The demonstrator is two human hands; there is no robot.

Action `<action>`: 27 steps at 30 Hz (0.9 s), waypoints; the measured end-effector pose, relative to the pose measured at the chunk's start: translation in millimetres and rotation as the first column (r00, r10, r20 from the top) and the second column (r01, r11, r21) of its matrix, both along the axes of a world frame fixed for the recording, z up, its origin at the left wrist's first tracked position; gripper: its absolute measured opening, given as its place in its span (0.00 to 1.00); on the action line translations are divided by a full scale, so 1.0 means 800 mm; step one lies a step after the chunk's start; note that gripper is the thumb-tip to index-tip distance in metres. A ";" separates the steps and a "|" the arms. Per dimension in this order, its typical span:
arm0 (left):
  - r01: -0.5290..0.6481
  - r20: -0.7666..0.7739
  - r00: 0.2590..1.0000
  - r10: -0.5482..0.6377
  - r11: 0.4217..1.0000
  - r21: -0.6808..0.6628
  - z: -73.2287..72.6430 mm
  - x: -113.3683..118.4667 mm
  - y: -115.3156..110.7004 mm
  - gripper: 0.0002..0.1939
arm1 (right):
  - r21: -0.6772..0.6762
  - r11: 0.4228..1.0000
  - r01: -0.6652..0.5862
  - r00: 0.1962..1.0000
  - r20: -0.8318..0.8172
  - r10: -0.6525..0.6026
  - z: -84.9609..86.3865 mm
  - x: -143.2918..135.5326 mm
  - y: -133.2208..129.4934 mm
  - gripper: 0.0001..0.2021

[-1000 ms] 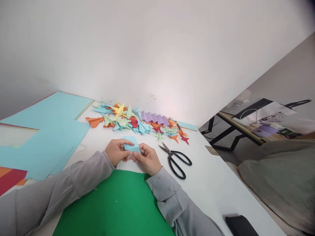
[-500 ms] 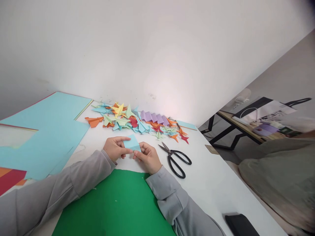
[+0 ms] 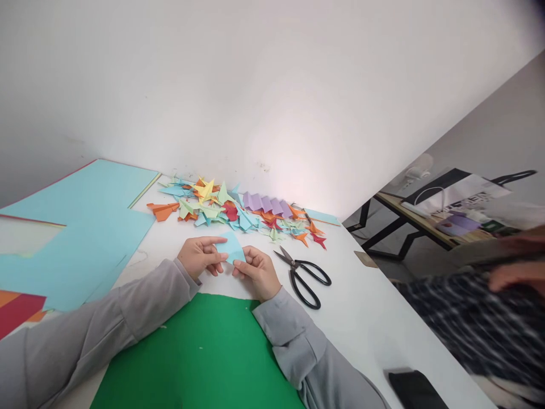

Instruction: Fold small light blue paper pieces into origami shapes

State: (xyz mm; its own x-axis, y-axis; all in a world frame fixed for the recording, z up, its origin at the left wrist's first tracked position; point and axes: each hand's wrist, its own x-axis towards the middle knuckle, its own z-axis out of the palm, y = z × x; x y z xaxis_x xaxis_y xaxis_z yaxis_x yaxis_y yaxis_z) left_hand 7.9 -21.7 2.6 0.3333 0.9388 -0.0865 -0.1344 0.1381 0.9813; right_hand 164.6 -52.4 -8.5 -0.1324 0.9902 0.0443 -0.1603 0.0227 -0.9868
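A small light-blue piece of paper (image 3: 231, 246) is held up between my two hands, just beyond a green sheet (image 3: 200, 346). My left hand (image 3: 199, 255) pinches its left side between thumb and fingers. At its lower right corner, my right hand (image 3: 258, 271) grips it the same way. Black-handled scissors (image 3: 298, 270) lie to the right of my right hand, blades parted and pointing up and left. Behind my hands is a heap of folded paper shapes (image 3: 208, 210) in orange, yellow, green, blue and red, some like little planes.
Large light-blue sheets (image 3: 97, 216) cover the left of the white table (image 3: 344, 307), with red and orange paper (image 3: 21, 309) nearer me. Pleated purple paper (image 3: 267, 204) stands by the wall. A black flat object (image 3: 417, 389) lies front right. Another person's hand (image 3: 517, 275) shows at right.
The blue paper has turned slightly in my fingers, and its outline looks more fanned. At the right edge, the other person has moved; a dark checked garment and a hand now show.
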 end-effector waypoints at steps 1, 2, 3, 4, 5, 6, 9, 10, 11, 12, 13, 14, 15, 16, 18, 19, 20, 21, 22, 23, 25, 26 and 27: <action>0.009 -0.004 1.000 -0.009 1.000 0.024 0.000 0.000 -0.001 0.28 | 0.006 1.000 -0.002 1.000 0.014 0.002 0.000 0.000 -0.001 0.11; 0.018 -0.010 1.000 -0.017 0.999 0.045 -0.001 0.000 -0.001 0.27 | 0.015 1.000 -0.001 0.999 0.033 0.001 0.000 -0.001 -0.001 0.12; 0.025 -0.017 1.000 -0.024 0.998 0.064 -0.001 0.001 -0.002 0.27 | 0.024 1.000 0.003 0.999 0.054 -0.004 0.000 -0.001 -0.002 0.12; 0.031 -0.025 0.999 -0.029 0.996 0.078 -0.001 0.001 -0.003 0.27 | 0.032 0.999 0.009 0.997 0.073 -0.012 0.000 -0.001 -0.002 0.12; 0.035 -0.032 0.999 -0.032 0.995 0.090 -0.001 0.001 -0.004 0.26 | 0.037 0.999 0.016 0.996 0.089 -0.019 0.000 -0.002 -0.002 0.13; 0.036 -0.037 0.999 -0.033 0.994 0.102 0.000 0.002 -0.005 0.26 | 0.036 0.999 0.022 0.995 0.094 -0.025 0.000 -0.002 -0.002 0.13; 0.035 -0.038 0.999 -0.029 0.989 0.145 -0.001 0.002 -0.006 0.25 | 0.002 1.000 0.023 0.998 0.066 -0.023 0.000 -0.003 -0.002 0.15; 0.036 -0.036 0.999 -0.030 0.987 0.159 -0.001 0.003 -0.006 0.25 | -0.011 1.000 0.020 0.999 0.050 -0.020 0.000 -0.003 -0.002 0.15; 0.039 -0.035 0.999 -0.033 0.985 0.171 -0.001 0.003 -0.006 0.24 | -0.021 1.000 0.020 0.999 0.036 -0.019 0.001 -0.003 -0.002 0.15; 0.042 -0.035 0.999 -0.036 0.983 0.177 -0.001 0.003 -0.007 0.24 | -0.026 0.999 0.021 0.999 0.027 -0.020 0.001 -0.003 -0.002 0.15; 0.044 -0.035 0.999 -0.039 0.983 0.177 -0.001 0.003 -0.007 0.24 | -0.025 0.999 0.023 0.999 0.024 -0.023 0.002 -0.004 -0.002 0.15; 0.045 -0.033 0.999 -0.040 0.984 0.171 -0.001 0.003 -0.007 0.24 | -0.022 0.999 0.028 0.999 0.024 -0.028 0.002 -0.004 -0.003 0.15; 0.045 -0.028 0.999 -0.041 0.986 0.160 0.000 0.003 -0.007 0.25 | -0.019 0.999 0.032 0.999 0.027 -0.031 0.003 -0.004 -0.003 0.15; 0.042 -0.023 0.999 -0.039 0.988 0.148 0.000 0.003 -0.007 0.25 | -0.016 0.999 0.033 0.999 0.032 -0.032 0.004 -0.004 -0.003 0.15; 0.035 -0.012 0.999 -0.033 0.993 0.117 0.001 0.004 -0.007 0.26 | -0.007 0.999 0.043 0.998 0.038 -0.042 0.005 -0.004 -0.004 0.16; 0.030 -0.008 1.000 -0.029 0.994 0.103 0.002 0.003 -0.008 0.26 | -0.003 0.999 0.052 0.998 0.042 -0.052 0.005 -0.004 -0.004 0.16; 0.024 -0.004 1.000 -0.023 0.995 0.092 0.003 0.003 -0.007 0.26 | 0.001 0.998 0.066 0.997 0.049 -0.066 0.005 -0.004 -0.004 0.16; 0.017 0.001 1.000 -0.017 0.996 0.083 0.003 0.003 -0.007 0.27 | 0.006 0.997 0.082 0.995 0.059 -0.082 0.005 -0.004 -0.004 0.16; 0.008 0.007 1.000 -0.009 0.997 0.079 0.004 0.003 -0.007 0.28 | 0.013 0.995 0.098 0.992 0.072 -0.099 0.005 -0.003 -0.004 0.17; -0.004 0.014 1.000 0.003 0.997 0.080 0.005 0.003 -0.008 0.29 | 0.021 0.994 0.109 0.990 0.088 -0.111 0.004 -0.003 -0.004 0.17; -0.036 0.021 0.999 0.034 0.995 0.092 0.006 0.003 -0.008 0.35 | 0.029 0.993 0.113 0.987 0.110 -0.115 0.003 -0.003 -0.004 0.16; -0.050 0.019 0.999 0.049 0.994 0.098 0.007 0.003 -0.008 0.38 | 0.028 0.994 0.102 0.988 0.111 -0.104 0.003 -0.003 -0.004 0.15; -0.059 0.014 0.998 0.058 0.993 0.101 0.007 0.003 -0.009 0.41 | 0.025 0.996 0.081 0.991 0.107 -0.083 0.002 -0.003 -0.003 0.14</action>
State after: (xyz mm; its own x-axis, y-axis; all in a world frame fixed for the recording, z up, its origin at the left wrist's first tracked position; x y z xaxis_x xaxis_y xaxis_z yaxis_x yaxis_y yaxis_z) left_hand 10.6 -28.9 7.9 0.2779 0.9605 0.0130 -0.1501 0.0301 0.9882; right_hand 162.0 -55.0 -7.0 -0.0555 0.9970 0.0546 -0.0500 0.0518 -0.9974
